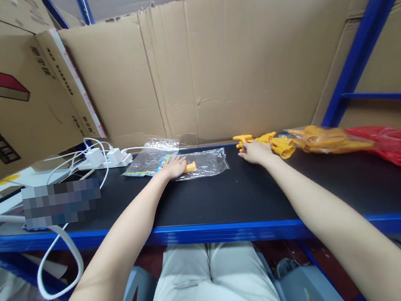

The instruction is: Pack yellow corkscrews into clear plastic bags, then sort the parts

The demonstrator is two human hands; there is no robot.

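Observation:
My left hand (176,167) lies on clear plastic bags with a colourful printed strip, its fingers stretched out. An orange-yellow plastic piece (190,166) shows at its fingertips; I cannot tell if it is inside the clear bag (215,161). Over to the right, my right hand (257,152) is closed at a small pile of orange-yellow plastic pieces (283,147), apparently pinching one T-shaped piece (243,138). The fingers partly hide what they grip. Beside the pile lies a clear bag filled with more such yellow pieces (321,138).
A red plastic bag (398,146) lies at the right end of the black tabletop (215,201). White chargers and cables on a power strip (122,158) stand at the left, near a blurred-out item (61,203). Cardboard (248,63) walls the back; a blue post (361,41) rises right.

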